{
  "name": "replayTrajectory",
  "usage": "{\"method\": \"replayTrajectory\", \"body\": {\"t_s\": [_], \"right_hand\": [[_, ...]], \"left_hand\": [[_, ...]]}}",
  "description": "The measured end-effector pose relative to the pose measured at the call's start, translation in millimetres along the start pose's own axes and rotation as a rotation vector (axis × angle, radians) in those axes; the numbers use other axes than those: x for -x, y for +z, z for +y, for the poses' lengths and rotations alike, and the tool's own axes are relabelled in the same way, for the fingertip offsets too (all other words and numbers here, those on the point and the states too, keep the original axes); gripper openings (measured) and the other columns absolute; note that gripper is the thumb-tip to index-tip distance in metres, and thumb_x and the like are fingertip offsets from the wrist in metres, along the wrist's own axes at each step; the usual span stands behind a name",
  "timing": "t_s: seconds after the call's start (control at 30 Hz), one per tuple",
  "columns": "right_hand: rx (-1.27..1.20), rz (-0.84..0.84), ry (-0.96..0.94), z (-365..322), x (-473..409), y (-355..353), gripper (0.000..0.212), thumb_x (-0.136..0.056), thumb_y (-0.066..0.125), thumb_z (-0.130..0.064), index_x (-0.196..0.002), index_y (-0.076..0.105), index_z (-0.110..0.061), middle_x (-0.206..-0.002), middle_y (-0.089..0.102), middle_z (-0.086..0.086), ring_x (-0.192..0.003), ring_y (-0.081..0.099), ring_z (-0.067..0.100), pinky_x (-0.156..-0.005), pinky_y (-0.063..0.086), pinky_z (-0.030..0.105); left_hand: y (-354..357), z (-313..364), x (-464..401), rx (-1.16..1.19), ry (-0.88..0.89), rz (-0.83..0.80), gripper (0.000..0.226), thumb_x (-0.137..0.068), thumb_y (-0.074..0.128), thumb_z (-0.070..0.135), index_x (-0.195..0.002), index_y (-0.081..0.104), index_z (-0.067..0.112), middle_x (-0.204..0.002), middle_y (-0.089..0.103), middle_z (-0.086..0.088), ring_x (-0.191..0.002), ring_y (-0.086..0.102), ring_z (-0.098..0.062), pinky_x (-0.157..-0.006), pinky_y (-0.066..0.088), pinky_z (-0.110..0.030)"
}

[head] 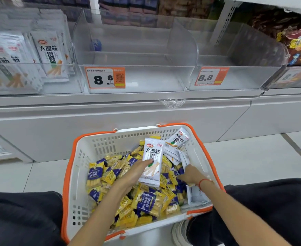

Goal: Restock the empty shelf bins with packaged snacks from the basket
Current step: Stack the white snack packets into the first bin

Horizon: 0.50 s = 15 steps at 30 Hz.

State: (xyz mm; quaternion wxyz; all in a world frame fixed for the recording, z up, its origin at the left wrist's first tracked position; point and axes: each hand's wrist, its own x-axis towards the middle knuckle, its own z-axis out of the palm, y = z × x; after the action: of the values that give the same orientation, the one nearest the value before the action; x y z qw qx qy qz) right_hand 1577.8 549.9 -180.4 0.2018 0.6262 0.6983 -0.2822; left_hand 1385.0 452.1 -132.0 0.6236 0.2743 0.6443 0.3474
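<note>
Two clear shelf bins stand empty at the middle of the shelf: the middle bin (135, 80) with an orange-edged price tag (105, 77) reading 8.8 on its front, and the right bin (234, 79) with a second price tag (211, 76) beside it. To their left, a filled bin (31, 86) holds upright white packets (48, 55) printed with black characters. At the far right edge sits a dark red snack bag (300, 47).

Below the shelf, on the pale floor (252, 160), rests a white basket (86, 157) with orange handles (190, 128). It is packed with yellow-and-blue snack packs (149, 201) across its left and middle, while several white packets lie heaped in its far right corner (180, 139).

The left hand (135, 173) grips one white packet (152, 160) by its lower part, thumb across the front, holding it upright just above the yellow packs. The right hand (190, 174), with a red string on its wrist (203, 181), reaches into the white heap on the basket's right side; its fingertips are buried among the packets, so I cannot tell whether it is clenched on one. Dark trouser knees (22, 219) frame the basket on both sides.
</note>
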Motion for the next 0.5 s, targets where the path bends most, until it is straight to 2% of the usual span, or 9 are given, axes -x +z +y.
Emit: {"method": "replayTrajectory", "body": {"t_s": [0.07, 0.13, 0.2, 0.23, 0.3, 0.33, 0.4, 0.47, 0.5], "right_hand": [[0.021, 0.203, 0.019, 2.9, 1.4, 18.9, 0.023, -0.091, 0.061, -0.027, -0.098, 0.048, -0.009, -0.096, 0.061, 0.006, -0.087, 0.06, 0.02, -0.069, 0.047, 0.026], [0.104, 0.279, -0.015, 4.4, 0.8, 19.4, 0.022, -0.091, 0.057, -0.018, -0.109, 0.051, -0.008, -0.107, 0.064, 0.008, -0.099, 0.061, 0.024, -0.075, 0.048, 0.028], [0.139, 0.19, -0.04, -0.8, 3.6, 4.0, 0.013, -0.089, 0.056, -0.014, -0.1, 0.054, -0.008, -0.1, 0.062, 0.007, -0.096, 0.061, 0.024, -0.069, 0.046, 0.024], [0.129, 0.113, -0.054, -4.5, 3.2, -6.6, 0.005, -0.087, 0.057, -0.013, -0.087, 0.054, -0.008, -0.088, 0.06, 0.005, -0.087, 0.062, 0.022, -0.062, 0.044, 0.021], [0.047, -0.075, -0.067, -13.0, -0.1, -32.3, 0.024, -0.086, 0.055, -0.006, -0.066, 0.042, -0.012, -0.06, 0.053, 0.001, -0.055, 0.055, 0.015, -0.046, 0.038, 0.016], [-0.003, -0.194, -0.067, -17.8, 2.8, -48.5, 0.026, -0.087, 0.055, -0.005, -0.065, 0.042, -0.011, -0.053, 0.053, 0.001, -0.046, 0.05, 0.012, -0.044, 0.038, 0.015], [-0.057, -0.347, -0.096, -23.1, 9.9, -77.8, 0.007, -0.09, 0.056, -0.008, -0.083, 0.053, -0.007, -0.077, 0.065, 0.012, -0.061, 0.056, 0.013, -0.056, 0.049, 0.017], [-0.132, -0.462, -0.16, -26.5, 22.7, -99.7, 0.027, -0.091, 0.056, -0.01, -0.117, 0.058, -0.002, -0.117, 0.065, 0.02, -0.088, 0.064, 0.023, -0.07, 0.054, 0.022], [-0.131, -0.543, -0.212, -29.2, 28.2, -106.9, 0.032, -0.093, 0.054, -0.01, -0.125, 0.057, -0.005, -0.123, 0.062, 0.018, -0.096, 0.065, 0.025, -0.074, 0.054, 0.023]], "left_hand": [[-0.8, 2.5, 3.6, 0.007, 0.009, 0.028, 0.046, -0.101, 0.041, 0.031, -0.141, 0.042, 0.009, -0.14, 0.046, -0.004, -0.131, 0.042, -0.025, -0.099, 0.03, -0.025], [-3.8, 3.2, 2.3, 0.045, 0.006, 0.05, 0.047, -0.102, 0.039, 0.032, -0.143, 0.038, 0.009, -0.14, 0.045, -0.007, -0.129, 0.043, -0.024, -0.098, 0.035, -0.03], [-8.5, 4.5, 4.1, 0.076, 0.003, 0.072, 0.051, -0.102, 0.039, 0.034, -0.148, 0.029, 0.013, -0.149, 0.035, -0.006, -0.137, 0.034, -0.025, -0.108, 0.028, -0.037], [-11.9, 4.4, 5.1, 0.085, 0.004, 0.098, 0.051, -0.102, 0.04, 0.034, -0.148, 0.028, 0.015, -0.15, 0.034, -0.004, -0.138, 0.034, -0.025, -0.11, 0.025, -0.038], [-19.0, 1.3, 2.2, 0.088, 0.034, 0.163, 0.046, -0.101, 0.043, 0.035, -0.143, 0.038, 0.018, -0.144, 0.045, -0.003, -0.127, 0.048, -0.028, -0.112, 0.03, -0.045], [-23.8, -0.1, 0.8, 0.097, 0.056, 0.196, 0.044, -0.099, 0.046, 0.037, -0.139, 0.042, 0.019, -0.138, 0.053, -0.005, -0.12, 0.054, -0.028, -0.109, 0.034, -0.05], [-33.7, -4.3, -4.0, 0.105, 0.074, 0.232, 0.055, -0.091, 0.053, 0.048, -0.137, 0.045, 0.02, -0.132, 0.057, -0.005, -0.117, 0.056, -0.028, -0.106, 0.038, -0.053], [-40.9, -2.3, -6.2, 0.081, 0.064, 0.25, 0.067, -0.084, 0.054, 0.055, -0.139, 0.041, 0.02, -0.136, 0.054, -0.006, -0.121, 0.054, -0.028, -0.106, 0.038, -0.052], [-41.3, 1.8, -4.3, 0.068, 0.059, 0.264, 0.061, -0.089, 0.051, 0.05, -0.139, 0.039, 0.018, -0.136, 0.053, -0.007, -0.121, 0.053, -0.029, -0.106, 0.038, -0.052]]}}
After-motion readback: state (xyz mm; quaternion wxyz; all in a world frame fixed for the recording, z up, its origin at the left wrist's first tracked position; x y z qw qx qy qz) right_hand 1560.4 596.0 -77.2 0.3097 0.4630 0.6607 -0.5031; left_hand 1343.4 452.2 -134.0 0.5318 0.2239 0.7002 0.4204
